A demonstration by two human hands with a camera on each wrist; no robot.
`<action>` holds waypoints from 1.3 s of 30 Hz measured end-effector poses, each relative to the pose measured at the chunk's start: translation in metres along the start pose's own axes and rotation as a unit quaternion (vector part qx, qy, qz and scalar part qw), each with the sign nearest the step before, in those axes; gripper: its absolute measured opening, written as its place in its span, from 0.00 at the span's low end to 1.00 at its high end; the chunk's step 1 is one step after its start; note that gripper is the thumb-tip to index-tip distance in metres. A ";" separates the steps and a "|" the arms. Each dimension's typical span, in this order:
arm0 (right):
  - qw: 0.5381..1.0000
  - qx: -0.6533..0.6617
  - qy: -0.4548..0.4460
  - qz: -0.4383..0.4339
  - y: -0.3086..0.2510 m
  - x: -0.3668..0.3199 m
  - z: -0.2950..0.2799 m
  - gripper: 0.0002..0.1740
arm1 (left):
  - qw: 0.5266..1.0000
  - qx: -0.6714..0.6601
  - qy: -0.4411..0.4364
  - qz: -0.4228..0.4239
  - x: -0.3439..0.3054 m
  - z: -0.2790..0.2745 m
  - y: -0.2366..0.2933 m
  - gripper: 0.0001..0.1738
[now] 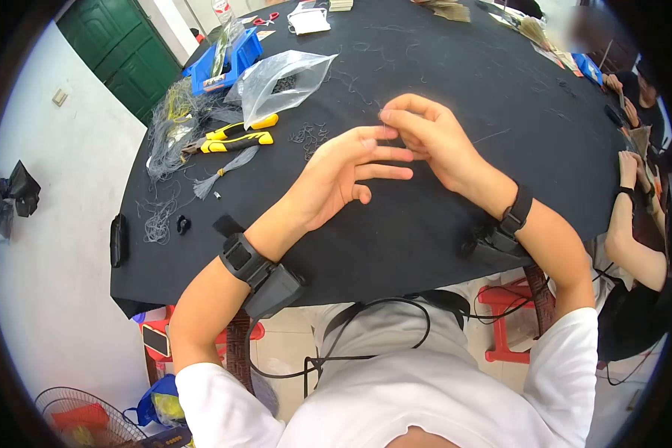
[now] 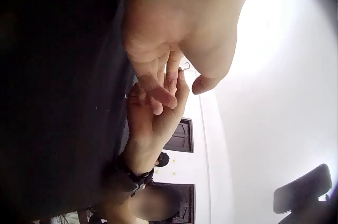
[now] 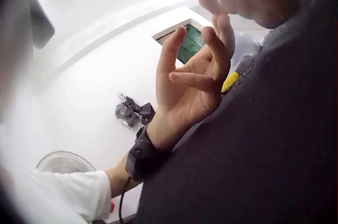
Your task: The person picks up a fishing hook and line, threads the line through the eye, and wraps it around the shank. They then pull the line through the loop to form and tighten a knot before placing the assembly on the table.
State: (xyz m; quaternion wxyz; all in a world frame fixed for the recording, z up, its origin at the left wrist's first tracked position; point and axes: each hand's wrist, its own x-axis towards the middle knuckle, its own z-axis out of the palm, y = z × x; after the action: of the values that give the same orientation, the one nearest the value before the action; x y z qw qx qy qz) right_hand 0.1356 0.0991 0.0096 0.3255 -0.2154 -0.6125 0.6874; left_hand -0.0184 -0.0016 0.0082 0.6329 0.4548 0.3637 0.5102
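Above the black-covered table (image 1: 455,246), my two hands meet near the middle of the head view. My right hand (image 1: 440,145) pinches a thin fish hook (image 2: 186,66) between thumb and fingertip; its curved end shows in the left wrist view. My left hand (image 1: 332,175) is palm up with its fingers mostly straight and spread, its fingertips right at the right hand's fingers. In the right wrist view, the left thumb and fingers stand apart. Left of the hands, a small pile of dark hooks (image 1: 308,137) lies on the cloth.
Yellow-handled pliers (image 1: 239,142), a tied bundle of grey line (image 1: 224,173) and tangled line (image 1: 173,142) lie at left. Behind them are a clear plastic bag (image 1: 287,78) and a blue bin (image 1: 228,63). Other people sit at the right edge.
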 end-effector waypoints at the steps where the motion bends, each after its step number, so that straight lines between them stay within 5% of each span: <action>1: 1.000 0.010 0.004 0.007 0.004 -0.002 -0.001 0.07 | 1.000 0.009 0.005 -0.011 0.001 0.000 -0.003 0.25; 9: 1.000 0.006 -0.004 0.007 0.013 -0.002 -0.003 0.06 | 0.959 0.254 0.128 0.011 0.001 -0.012 -0.009 0.14; 15: 0.998 -0.046 -0.015 -0.038 0.012 -0.004 -0.004 0.07 | 0.979 0.067 0.141 0.132 0.007 -0.007 -0.019 0.13; 18: 0.997 -0.056 -0.008 -0.056 0.011 -0.005 -0.003 0.07 | 0.995 0.060 0.070 0.026 -0.001 -0.018 -0.008 0.13; 21: 0.995 -0.068 -0.013 -0.067 0.009 -0.007 0.000 0.06 | 0.970 0.217 0.106 0.002 0.000 -0.007 -0.003 0.13; 25: 0.989 -0.087 -0.025 -0.118 0.017 -0.002 -0.003 0.06 | 0.951 0.192 0.182 0.156 0.006 -0.003 -0.013 0.11; 39: 0.980 -0.140 -0.086 -0.108 0.014 -0.005 -0.002 0.06 | 0.958 0.163 0.182 0.153 0.004 -0.009 -0.013 0.09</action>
State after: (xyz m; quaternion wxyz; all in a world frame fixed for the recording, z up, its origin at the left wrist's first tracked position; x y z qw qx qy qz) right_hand 0.1379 0.0961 -0.0045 0.3101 -0.1316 -0.7481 0.5717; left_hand -0.0220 0.0034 -0.0069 0.3878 0.5015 0.4768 0.6089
